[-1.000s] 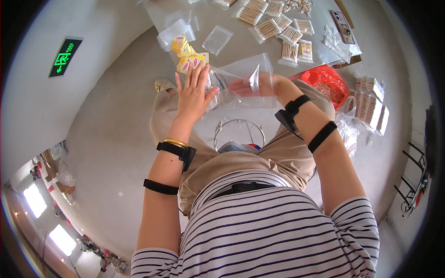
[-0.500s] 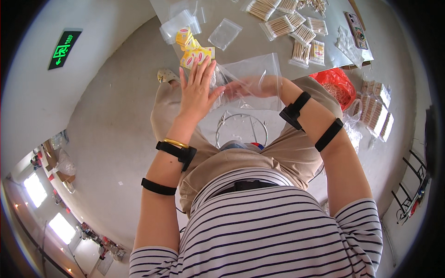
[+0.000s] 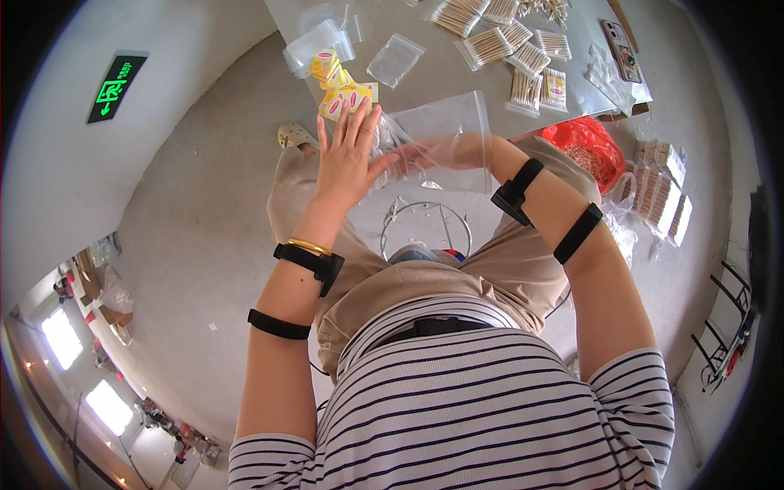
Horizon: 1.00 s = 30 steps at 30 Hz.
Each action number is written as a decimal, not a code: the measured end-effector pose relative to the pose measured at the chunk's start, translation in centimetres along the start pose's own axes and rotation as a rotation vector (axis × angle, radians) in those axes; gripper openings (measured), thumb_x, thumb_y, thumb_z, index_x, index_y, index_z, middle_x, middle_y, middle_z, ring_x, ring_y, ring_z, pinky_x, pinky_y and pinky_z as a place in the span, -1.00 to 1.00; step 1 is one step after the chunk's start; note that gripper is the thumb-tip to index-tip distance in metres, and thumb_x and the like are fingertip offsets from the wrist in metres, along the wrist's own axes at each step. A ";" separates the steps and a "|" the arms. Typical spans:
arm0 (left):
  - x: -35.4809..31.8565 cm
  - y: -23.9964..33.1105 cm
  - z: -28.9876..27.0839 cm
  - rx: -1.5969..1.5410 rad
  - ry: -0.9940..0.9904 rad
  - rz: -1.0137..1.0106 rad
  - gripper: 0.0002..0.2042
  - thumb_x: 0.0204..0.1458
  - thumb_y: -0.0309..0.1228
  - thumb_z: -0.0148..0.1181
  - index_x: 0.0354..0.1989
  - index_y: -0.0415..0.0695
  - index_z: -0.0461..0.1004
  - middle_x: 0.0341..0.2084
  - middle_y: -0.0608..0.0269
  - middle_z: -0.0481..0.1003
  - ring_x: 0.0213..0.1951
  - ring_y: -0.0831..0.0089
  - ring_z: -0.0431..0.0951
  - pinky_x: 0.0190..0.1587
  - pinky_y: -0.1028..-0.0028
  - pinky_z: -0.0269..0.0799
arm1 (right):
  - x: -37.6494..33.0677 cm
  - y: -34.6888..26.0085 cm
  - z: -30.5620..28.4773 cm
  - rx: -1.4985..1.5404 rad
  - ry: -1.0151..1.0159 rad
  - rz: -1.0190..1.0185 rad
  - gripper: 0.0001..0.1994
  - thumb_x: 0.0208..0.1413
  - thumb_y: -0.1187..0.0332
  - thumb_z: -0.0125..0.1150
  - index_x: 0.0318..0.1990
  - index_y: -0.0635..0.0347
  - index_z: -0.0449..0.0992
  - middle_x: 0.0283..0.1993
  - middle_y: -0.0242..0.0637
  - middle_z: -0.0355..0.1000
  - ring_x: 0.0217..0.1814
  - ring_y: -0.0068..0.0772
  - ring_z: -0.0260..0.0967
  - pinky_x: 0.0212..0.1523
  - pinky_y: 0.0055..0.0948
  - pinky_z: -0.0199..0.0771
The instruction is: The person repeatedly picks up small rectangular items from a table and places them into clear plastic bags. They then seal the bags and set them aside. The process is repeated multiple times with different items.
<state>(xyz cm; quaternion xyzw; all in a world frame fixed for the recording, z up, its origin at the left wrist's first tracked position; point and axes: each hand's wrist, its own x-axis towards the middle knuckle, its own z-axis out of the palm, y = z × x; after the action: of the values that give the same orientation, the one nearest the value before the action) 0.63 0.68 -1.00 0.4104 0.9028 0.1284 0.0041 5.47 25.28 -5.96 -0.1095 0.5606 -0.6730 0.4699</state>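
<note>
A large clear plastic bag (image 3: 467, 122) stands between my hands at the table's near edge. My left hand (image 3: 349, 155) is open, its fingers spread and stretched upward, the palm side against crumpled clear plastic at the bag's left. Its fingertips overlap the yellow-and-white printed cards (image 3: 336, 103) on the table edge. My right hand (image 3: 420, 155) shows through the clear plastic, pointing left toward my left thumb. Whether it is inside the bag or behind it, I cannot tell, and its fingers are blurred by the plastic.
On the grey table (image 3: 490, 90) lie small clear bags (image 3: 395, 60), bundles of cotton swabs (image 3: 488, 46) and a phone (image 3: 622, 51). Below, right of my knee, sit a red plastic bag (image 3: 584, 135) and stacked swab packs (image 3: 657, 196). A round metal stool frame (image 3: 427, 204) is between my legs.
The clear bag's free edge has shifted slightly left and its folds have changed. Both hands hold nearly the same place.
</note>
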 end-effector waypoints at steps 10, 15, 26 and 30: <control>0.1 0.4 0.1 -0.033 -0.036 -0.024 -0.14 0.21 0.17 0.15 0.59 0.01 0.04 0.58 0.20 0.02 0.59 -0.02 -0.07 0.51 -0.29 -0.28 | -0.5 -1.2 0.4 -0.032 0.049 0.054 -0.32 0.32 0.07 0.22 0.50 0.16 0.25 0.40 -0.23 0.39 0.45 -0.37 0.27 0.49 -0.34 0.16; -0.1 0.4 0.1 -0.056 -0.012 -0.023 -0.14 0.21 0.16 0.16 0.58 0.01 0.05 0.58 0.20 0.02 0.59 -0.01 -0.08 0.51 -0.29 -0.27 | -0.6 -2.3 0.7 -0.099 0.063 0.109 -0.31 0.35 -0.01 0.16 0.51 0.16 0.24 0.38 -0.22 0.43 0.46 -0.37 0.29 0.44 -0.32 0.26; 0.4 0.9 -1.0 -0.064 -0.082 -0.052 0.13 -0.19 0.24 0.48 0.55 0.00 0.09 0.55 0.26 0.06 0.58 0.06 -0.04 0.53 -0.30 -0.31 | -0.9 -0.6 0.5 -0.267 0.108 -0.030 -0.36 0.38 -0.04 0.13 0.50 0.04 0.26 0.39 -0.25 0.38 0.43 -0.35 0.27 0.44 -0.31 0.21; 0.2 0.7 -1.0 -0.083 -0.076 -0.059 0.16 -0.24 0.27 0.49 0.55 0.02 0.09 0.55 0.25 0.06 0.58 0.07 -0.05 0.53 -0.30 -0.29 | -0.7 -1.0 0.8 -0.024 0.165 -0.019 -0.32 0.42 -0.12 0.09 0.53 0.05 0.24 0.45 -0.26 0.34 0.49 -0.35 0.23 0.46 -0.33 0.19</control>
<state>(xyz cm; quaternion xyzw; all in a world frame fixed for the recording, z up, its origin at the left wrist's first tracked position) 0.93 1.03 0.15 0.3878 0.9076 0.1497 0.0591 5.84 25.22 -4.58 -0.0648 0.6045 -0.6774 0.4142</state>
